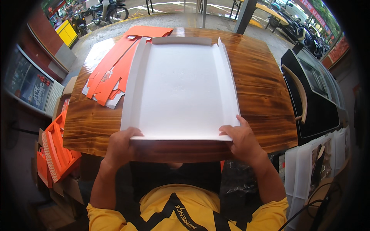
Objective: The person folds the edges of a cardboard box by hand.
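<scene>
A large white cardboard tray (182, 92), its side and far flaps folded part-way up, lies open side up on the varnished wooden table (266, 101). Faint embossed marks show on its inner floor. My left hand (122, 144) grips the near left corner, fingertips over the front edge. At the near right corner my right hand (241, 138) does the same, with a finger along the right side flap. Left of the tray lie flat orange die-cut card blanks (115, 69), some with white undersides; the tray partly covers them.
Orange boxes (59, 144) stand in cardboard cartons below the table's left side. On the right are a wooden chair arm (300, 92), a black glass-fronted cabinet (312, 101) and white plastic bins (297, 167). A metal post (245, 17) rises beyond the table.
</scene>
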`<state>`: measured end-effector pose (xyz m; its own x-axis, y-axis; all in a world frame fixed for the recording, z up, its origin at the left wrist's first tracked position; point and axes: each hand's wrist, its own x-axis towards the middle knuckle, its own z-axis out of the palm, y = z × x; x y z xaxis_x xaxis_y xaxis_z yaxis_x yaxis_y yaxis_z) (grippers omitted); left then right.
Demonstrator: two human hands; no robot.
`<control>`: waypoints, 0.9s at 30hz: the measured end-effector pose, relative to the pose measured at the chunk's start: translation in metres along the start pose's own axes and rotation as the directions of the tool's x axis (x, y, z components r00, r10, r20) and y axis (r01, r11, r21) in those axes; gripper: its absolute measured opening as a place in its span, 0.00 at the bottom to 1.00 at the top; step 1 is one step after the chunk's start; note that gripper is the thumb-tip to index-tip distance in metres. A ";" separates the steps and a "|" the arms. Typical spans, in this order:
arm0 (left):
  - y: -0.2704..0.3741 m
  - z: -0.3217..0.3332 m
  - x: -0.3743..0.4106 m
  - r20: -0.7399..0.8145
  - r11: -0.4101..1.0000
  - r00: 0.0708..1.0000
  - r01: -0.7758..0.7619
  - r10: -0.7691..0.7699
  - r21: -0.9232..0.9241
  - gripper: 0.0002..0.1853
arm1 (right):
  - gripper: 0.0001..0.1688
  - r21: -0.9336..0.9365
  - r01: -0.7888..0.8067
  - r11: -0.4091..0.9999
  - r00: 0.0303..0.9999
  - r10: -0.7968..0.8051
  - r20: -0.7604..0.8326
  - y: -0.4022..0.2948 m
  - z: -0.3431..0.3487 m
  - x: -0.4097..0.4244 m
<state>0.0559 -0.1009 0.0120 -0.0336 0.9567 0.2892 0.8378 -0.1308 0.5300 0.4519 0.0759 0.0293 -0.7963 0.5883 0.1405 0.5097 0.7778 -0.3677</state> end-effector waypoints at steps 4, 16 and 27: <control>0.003 0.007 0.014 0.011 0.952 0.952 0.305 -0.305 -0.031 0.11 | 0.19 0.004 -0.075 0.997 0.997 0.075 -0.015 0.011 0.006 0.013; -0.009 0.041 0.041 -0.212 0.948 0.973 -0.023 0.094 0.318 0.18 | 0.25 -0.181 -0.109 0.977 0.993 0.117 0.031 0.006 0.014 0.047; 0.016 0.074 0.045 -0.135 0.970 0.985 -0.076 0.109 0.231 0.19 | 0.28 -0.415 -0.001 0.910 0.991 -0.056 -0.124 -0.009 0.077 0.039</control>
<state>0.1082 -0.0411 -0.0252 -0.0153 0.8930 0.4499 0.9413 -0.1390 0.3078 0.3914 0.0745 -0.0332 -0.7770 0.5669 0.2737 0.5994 0.7991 0.0464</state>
